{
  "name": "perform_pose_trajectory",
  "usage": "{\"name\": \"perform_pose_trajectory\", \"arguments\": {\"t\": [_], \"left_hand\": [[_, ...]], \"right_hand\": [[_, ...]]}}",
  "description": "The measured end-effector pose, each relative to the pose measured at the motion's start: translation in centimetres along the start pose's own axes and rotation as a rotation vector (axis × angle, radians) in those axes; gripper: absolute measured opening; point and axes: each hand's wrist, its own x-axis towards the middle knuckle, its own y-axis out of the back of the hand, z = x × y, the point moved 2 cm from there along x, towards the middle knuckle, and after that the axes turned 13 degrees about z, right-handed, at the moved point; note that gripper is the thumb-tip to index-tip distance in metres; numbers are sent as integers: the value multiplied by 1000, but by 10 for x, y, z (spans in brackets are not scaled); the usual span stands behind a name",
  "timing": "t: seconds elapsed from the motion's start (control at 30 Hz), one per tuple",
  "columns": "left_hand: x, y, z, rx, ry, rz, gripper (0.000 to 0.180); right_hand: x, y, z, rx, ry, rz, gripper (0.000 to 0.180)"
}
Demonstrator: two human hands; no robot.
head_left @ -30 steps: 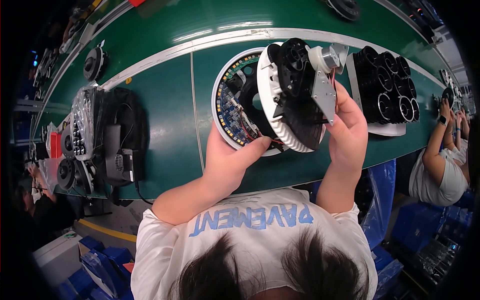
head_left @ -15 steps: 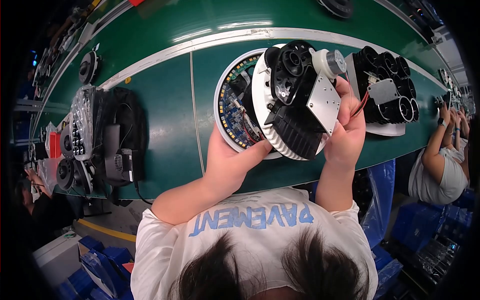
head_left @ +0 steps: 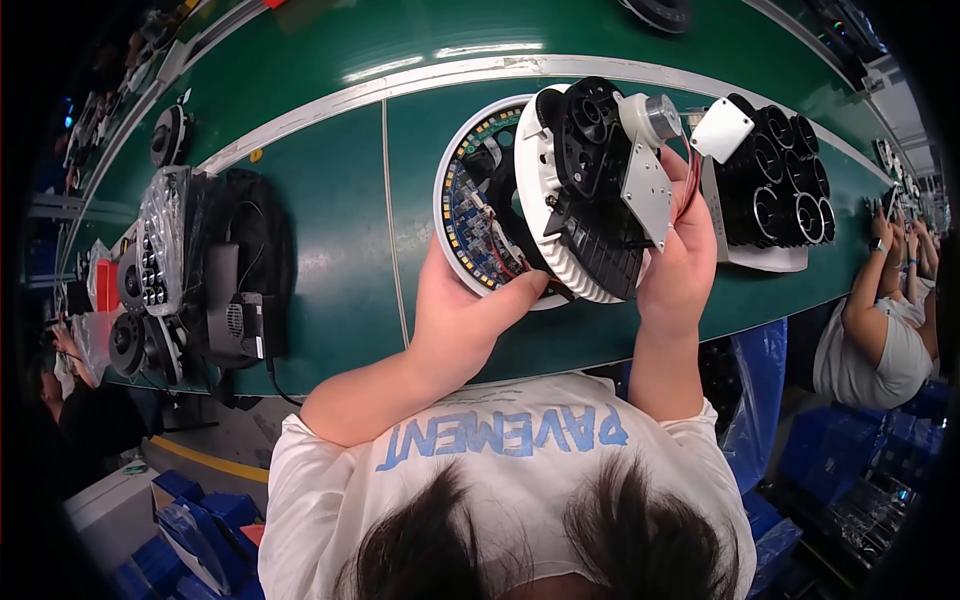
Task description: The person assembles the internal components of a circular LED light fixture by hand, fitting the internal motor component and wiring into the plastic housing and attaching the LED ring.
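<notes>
My left hand (head_left: 465,305) grips the lower left rim of a round white housing (head_left: 447,240), its thumb over the edge and its fingers hidden beneath. Inside the housing show a blue circuit board (head_left: 465,215) and a ring of small lights. Tilted up against the housing is a white and black mechanism (head_left: 590,210) with a ribbed rim, a metal plate (head_left: 650,195) and a silver motor (head_left: 655,117). My right hand (head_left: 685,265) holds its right side, fingers partly hidden behind it. Red and dark wires (head_left: 692,180) run past these fingers, near a small pale plate (head_left: 722,130).
Several black tubes (head_left: 770,205) stand on a pale tray at right. At left lie a plastic-wrapped pack (head_left: 163,240), a black device (head_left: 245,320) and round black units (head_left: 130,340). Another round unit (head_left: 172,135) sits farther back. A co-worker (head_left: 870,330) works at far right.
The mechanism has turned and shifted slightly, its lower edge rising. The small plate has swung up and left, away from over the tubes. My right hand has moved slightly left; my left hand keeps its hold.
</notes>
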Motion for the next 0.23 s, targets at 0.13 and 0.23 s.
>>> {"name": "perform_pose_trajectory", "arguments": {"t": [0.13, 0.23], "left_hand": [[1, -3, 0, 6, -49, -8, 54], [1, -3, 0, 10, -67, -11, 55]], "right_hand": [[-5, -5, 1, 29, 26, 90, 41], [-6, 4, 5, -21, 164, -11, 42]]}}
